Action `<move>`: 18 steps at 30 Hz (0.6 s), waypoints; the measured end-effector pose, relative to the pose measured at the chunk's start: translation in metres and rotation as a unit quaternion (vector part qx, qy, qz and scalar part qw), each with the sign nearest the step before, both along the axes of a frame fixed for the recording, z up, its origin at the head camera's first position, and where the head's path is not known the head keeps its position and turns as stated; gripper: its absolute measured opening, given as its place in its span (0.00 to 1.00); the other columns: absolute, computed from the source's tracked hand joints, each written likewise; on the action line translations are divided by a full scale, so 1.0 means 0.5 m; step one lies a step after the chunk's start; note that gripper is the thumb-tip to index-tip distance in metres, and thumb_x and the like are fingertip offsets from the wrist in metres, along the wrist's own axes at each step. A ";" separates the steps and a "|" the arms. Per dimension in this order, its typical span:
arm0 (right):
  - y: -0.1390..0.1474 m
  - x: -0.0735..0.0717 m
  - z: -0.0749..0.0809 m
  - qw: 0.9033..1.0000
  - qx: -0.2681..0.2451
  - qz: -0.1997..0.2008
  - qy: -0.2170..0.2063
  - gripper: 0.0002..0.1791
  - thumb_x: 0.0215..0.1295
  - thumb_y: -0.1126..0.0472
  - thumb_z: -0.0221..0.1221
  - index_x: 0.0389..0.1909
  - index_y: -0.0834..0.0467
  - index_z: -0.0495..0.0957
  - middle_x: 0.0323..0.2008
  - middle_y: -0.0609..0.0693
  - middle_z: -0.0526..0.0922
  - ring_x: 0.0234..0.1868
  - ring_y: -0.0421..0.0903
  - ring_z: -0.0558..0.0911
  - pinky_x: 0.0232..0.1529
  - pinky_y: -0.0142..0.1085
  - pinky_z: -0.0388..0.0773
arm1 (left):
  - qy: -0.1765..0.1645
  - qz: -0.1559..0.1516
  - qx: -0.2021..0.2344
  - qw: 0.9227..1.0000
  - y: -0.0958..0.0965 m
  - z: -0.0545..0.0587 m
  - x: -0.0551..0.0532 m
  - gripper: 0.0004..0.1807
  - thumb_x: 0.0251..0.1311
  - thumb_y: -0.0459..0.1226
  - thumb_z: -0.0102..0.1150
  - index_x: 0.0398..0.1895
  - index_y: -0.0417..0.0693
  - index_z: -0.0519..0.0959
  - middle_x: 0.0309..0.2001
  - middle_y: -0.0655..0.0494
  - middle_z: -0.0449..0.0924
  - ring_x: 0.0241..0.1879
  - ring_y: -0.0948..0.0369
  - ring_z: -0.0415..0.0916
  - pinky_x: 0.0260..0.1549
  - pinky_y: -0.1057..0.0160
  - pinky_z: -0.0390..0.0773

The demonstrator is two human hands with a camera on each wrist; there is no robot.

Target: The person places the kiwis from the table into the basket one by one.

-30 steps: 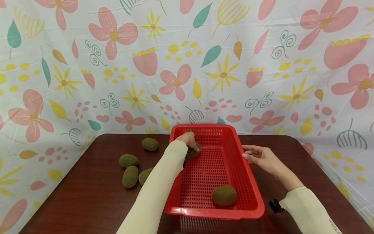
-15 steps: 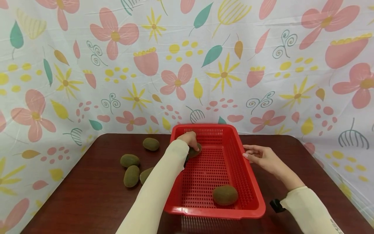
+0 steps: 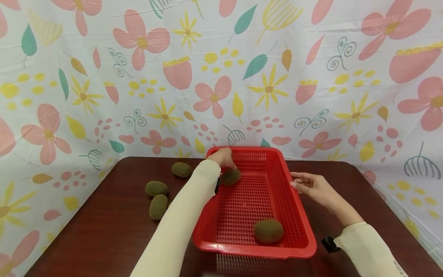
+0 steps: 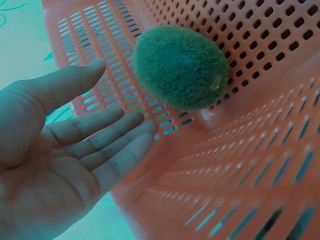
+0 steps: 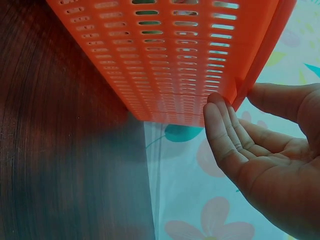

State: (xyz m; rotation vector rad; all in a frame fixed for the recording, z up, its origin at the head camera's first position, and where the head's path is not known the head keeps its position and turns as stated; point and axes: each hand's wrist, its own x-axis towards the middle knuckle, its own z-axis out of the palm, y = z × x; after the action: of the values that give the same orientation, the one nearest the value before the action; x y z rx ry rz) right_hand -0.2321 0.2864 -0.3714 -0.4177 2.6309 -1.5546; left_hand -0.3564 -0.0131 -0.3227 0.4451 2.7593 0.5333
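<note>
A red plastic basket (image 3: 245, 200) with slotted walls stands on the table. In its far left corner lies a brown, fuzzy kiwi (image 4: 182, 67). My left hand (image 3: 223, 157) reaches over the left rim just above that fruit; the left wrist view shows its fingers extended and apart from the kiwi, holding nothing. Another kiwi (image 3: 268, 231) rests on the basket floor by the near right corner. At the right rim my right hand (image 3: 316, 188) holds the basket's edge, thumb at the rim and fingers against the outer wall beneath it.
Left of the basket on the dark wooden table (image 3: 93, 227) are several more kiwis, including a far one (image 3: 181, 169) and a close pair, upper kiwi (image 3: 157, 188) and lower kiwi (image 3: 159, 207). The left sleeve (image 3: 180, 215) partly hides another. A flower-patterned cloth (image 3: 214, 77) hangs behind.
My left hand has let go of the kiwi in the far left corner and lifted slightly up and away from it. My right hand stays at the rim. The head view has shifted a little.
</note>
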 end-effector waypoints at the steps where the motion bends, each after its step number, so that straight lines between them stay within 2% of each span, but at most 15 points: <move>1: 0.000 0.000 0.000 1.000 0.000 -0.001 0.000 0.32 0.70 0.57 0.57 0.67 0.72 0.61 0.45 0.63 0.80 0.39 0.44 0.84 0.42 0.46 0.82 | 0.004 -0.004 -0.001 1.000 -0.002 0.003 -0.002 0.11 0.59 0.39 0.65 0.34 0.40 0.76 0.27 0.55 0.70 0.28 0.60 0.65 0.28 0.65 0.68; 3: -0.001 -0.001 -0.001 1.000 0.000 -0.001 0.000 0.32 0.69 0.58 0.57 0.67 0.72 0.61 0.45 0.63 0.80 0.39 0.44 0.84 0.42 0.46 0.82 | 0.006 -0.011 0.007 1.000 -0.006 0.008 -0.008 0.12 0.60 0.38 0.64 0.27 0.42 0.72 0.22 0.56 0.66 0.24 0.60 0.62 0.26 0.66 0.65; 5: -0.001 -0.002 -0.001 1.000 -0.001 -0.001 0.000 0.32 0.69 0.58 0.57 0.67 0.72 0.61 0.45 0.63 0.80 0.39 0.44 0.84 0.42 0.46 0.82 | -0.002 -0.014 0.014 1.000 -0.010 0.015 -0.013 0.17 0.61 0.38 0.63 0.19 0.45 0.67 0.17 0.57 0.60 0.20 0.61 0.58 0.22 0.67 0.62; 8: -0.001 -0.002 0.001 1.000 0.000 0.000 0.000 0.32 0.69 0.58 0.57 0.67 0.72 0.60 0.45 0.64 0.80 0.39 0.44 0.84 0.42 0.47 0.81 | -0.010 -0.012 0.026 1.000 -0.019 0.026 -0.019 0.23 0.62 0.38 0.62 0.15 0.47 0.61 0.15 0.57 0.57 0.17 0.61 0.54 0.19 0.67 0.59; 11: 0.000 -0.003 0.001 1.000 0.004 -0.001 0.003 0.32 0.69 0.58 0.57 0.67 0.72 0.61 0.45 0.64 0.80 0.39 0.44 0.84 0.42 0.46 0.81 | 0.005 -0.009 0.041 0.999 -0.032 0.037 -0.018 0.17 0.63 0.38 0.61 0.19 0.44 0.68 0.21 0.56 0.65 0.22 0.61 0.61 0.22 0.67 0.65; 13: 0.000 -0.002 0.002 1.000 0.007 -0.003 0.005 0.32 0.69 0.58 0.57 0.67 0.72 0.61 0.45 0.64 0.80 0.39 0.44 0.84 0.42 0.46 0.82 | 0.026 -0.013 0.054 0.998 -0.042 0.046 -0.014 0.10 0.63 0.38 0.61 0.28 0.41 0.75 0.28 0.53 0.72 0.28 0.60 0.66 0.29 0.65 0.72; 15: -0.001 -0.002 0.001 1.000 0.009 -0.004 0.006 0.32 0.69 0.58 0.57 0.66 0.72 0.61 0.45 0.64 0.81 0.38 0.44 0.84 0.42 0.46 0.82 | 0.038 -0.015 0.072 0.997 -0.055 0.057 -0.009 0.09 0.63 0.37 0.61 0.37 0.38 0.79 0.34 0.51 0.76 0.34 0.58 0.70 0.36 0.62 0.75; 18: -0.002 -0.002 0.000 1.000 0.007 -0.002 0.004 0.32 0.69 0.58 0.57 0.66 0.72 0.61 0.45 0.64 0.80 0.39 0.44 0.84 0.42 0.46 0.82 | 0.044 -0.023 0.087 0.995 -0.079 0.074 -0.003 0.10 0.64 0.36 0.59 0.37 0.35 0.81 0.31 0.50 0.77 0.32 0.57 0.69 0.35 0.61 0.73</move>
State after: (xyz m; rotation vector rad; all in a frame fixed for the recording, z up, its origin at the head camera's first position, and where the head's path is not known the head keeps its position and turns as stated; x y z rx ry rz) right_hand -0.2330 0.2851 -0.3712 -0.4186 2.6483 -1.5383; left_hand -0.3580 -0.0526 -0.2858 0.5858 2.7898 0.7641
